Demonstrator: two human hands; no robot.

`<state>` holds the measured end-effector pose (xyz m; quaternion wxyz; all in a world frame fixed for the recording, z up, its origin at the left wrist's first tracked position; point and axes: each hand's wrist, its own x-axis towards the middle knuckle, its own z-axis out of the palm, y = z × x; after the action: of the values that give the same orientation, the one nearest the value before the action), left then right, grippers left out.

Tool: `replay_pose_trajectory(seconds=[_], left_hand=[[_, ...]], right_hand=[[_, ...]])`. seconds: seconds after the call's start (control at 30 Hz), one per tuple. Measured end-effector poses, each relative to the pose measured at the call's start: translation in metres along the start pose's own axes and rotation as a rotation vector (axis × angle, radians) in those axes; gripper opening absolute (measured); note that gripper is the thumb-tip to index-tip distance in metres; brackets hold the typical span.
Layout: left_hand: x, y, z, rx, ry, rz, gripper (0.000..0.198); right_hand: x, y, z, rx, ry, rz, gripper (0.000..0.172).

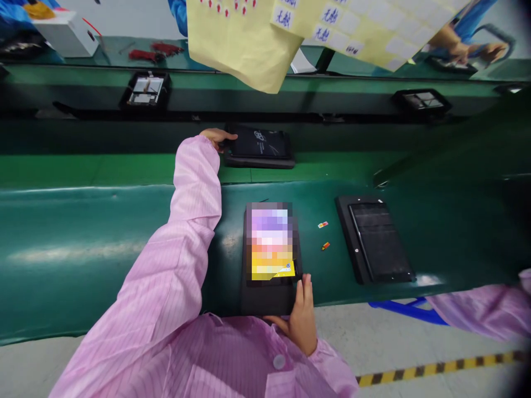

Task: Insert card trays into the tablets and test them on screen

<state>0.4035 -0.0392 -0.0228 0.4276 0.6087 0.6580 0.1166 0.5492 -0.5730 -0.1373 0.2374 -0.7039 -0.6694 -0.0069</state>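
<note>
The right hand (pixel 302 323) is clamped on a black tablet (pixel 269 301) with a blurred, yellow-cornered screen (pixel 269 243).

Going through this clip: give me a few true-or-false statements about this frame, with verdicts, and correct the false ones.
1. The right hand grips the tablet nearest the person: true.
2. The left hand holds a yellow sheet: false, it rests at a dark device on the far belt.
3. A dark panel lies left of that tablet: false, it lies to the right.
4. Two small pieces lie between tablet and panel: true.
</note>
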Motion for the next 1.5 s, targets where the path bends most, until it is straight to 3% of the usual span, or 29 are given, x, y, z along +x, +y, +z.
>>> replay_pose_trajectory(seconds=[0.07, 0.17, 0.33, 0.47, 0.57, 0.73, 0.83, 0.93, 1.07, 1.2, 1.3, 1.4, 1.5], left_hand=[[-0.009, 0.005, 0.007, -0.284, -0.075, -0.008, 0.023], [-0.022, 0.008, 0.009, -0.524, -0.086, 0.052, 0.024], [-0.071, -0.007, -0.024, -0.725, 0.007, 0.142, 0.029], [-0.152, -0.059, -0.060, -0.888, 0.174, 0.164, 0.027], [-0.225, -0.116, -0.066, -1.045, 0.285, 0.061, 0.019], [-0.324, -0.195, -0.034, -1.067, 0.330, -0.087, 0.037], [-0.360, -0.222, -0.006, -1.070, 0.287, -0.120, 0.048], [-0.378, -0.239, 0.017, -1.056, 0.210, -0.137, 0.049], [-0.376, -0.245, 0.023, -1.014, 0.039, -0.063, 0.052], [-0.335, -0.226, 0.009, -0.882, -0.279, 0.067, 0.060], [-0.284, -0.197, 0.009, -0.681, -0.468, 0.100, 0.061], [-0.235, -0.166, 0.019, -0.453, -0.441, 0.211, 0.059], [-0.208, -0.143, 0.023, -0.235, -0.156, 0.458, 0.049]], right_hand=[[0.002, -0.001, -0.002, 0.043, -0.023, 0.026, 0.115], [0.015, -0.002, -0.005, 0.092, -0.047, 0.098, 0.124], [0.071, 0.014, 0.000, 0.140, -0.058, 0.105, 0.127], [0.152, 0.042, 0.017, 0.154, -0.073, 0.035, 0.134], [0.235, 0.062, 0.034, 0.197, -0.088, -0.003, 0.139], [0.370, 0.078, 0.058, 0.241, -0.166, 0.034, 0.151], [0.406, 0.075, 0.062, 0.203, -0.133, 0.147, 0.153], [0.393, 0.064, 0.050, 0.190, -0.088, 0.100, 0.148], [0.325, 0.042, 0.020, 0.336, -0.161, -0.056, 0.128], [0.252, 0.022, -0.002, 0.571, -0.463, -0.196, 0.084], [0.213, 0.015, -0.005, 0.667, -0.586, -0.153, 0.067], [0.188, 0.014, 0.000, 0.663, -0.524, -0.086, 0.063], [0.173, 0.013, 0.008, 0.655, -0.441, -0.053, 0.064]])
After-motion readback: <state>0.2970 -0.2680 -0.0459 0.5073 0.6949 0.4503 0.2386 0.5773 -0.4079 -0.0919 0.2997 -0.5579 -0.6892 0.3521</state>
